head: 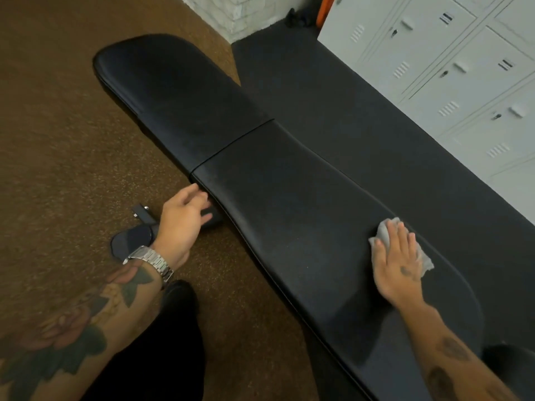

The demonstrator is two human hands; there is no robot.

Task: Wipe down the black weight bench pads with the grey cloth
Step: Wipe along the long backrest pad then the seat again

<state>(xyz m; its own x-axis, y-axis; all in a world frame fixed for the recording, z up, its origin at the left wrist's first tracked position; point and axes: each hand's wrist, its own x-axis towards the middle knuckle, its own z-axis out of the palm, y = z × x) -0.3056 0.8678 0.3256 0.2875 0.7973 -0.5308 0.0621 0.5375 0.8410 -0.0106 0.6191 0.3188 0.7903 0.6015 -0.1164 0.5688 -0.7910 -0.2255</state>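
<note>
The black weight bench runs diagonally from upper left to lower right, with a far pad (173, 91) and a longer near pad (289, 221) split by a thin seam. The grey cloth (385, 231) lies flat on the near pad near its right edge. My right hand (398, 261) presses down on the cloth with fingers spread, covering most of it. My left hand (183, 218) reaches down at the near pad's left edge, fingers curled on a black frame part (212, 218) under the pad.
Brown speckled carpet (58, 140) covers the floor on the left. A dark rubber mat (347, 111) lies beyond the bench. White lockers (448, 68) line the right side. A black bench foot (131, 240) sits on the carpet near my left wrist. My dark trouser leg (162, 342) is below.
</note>
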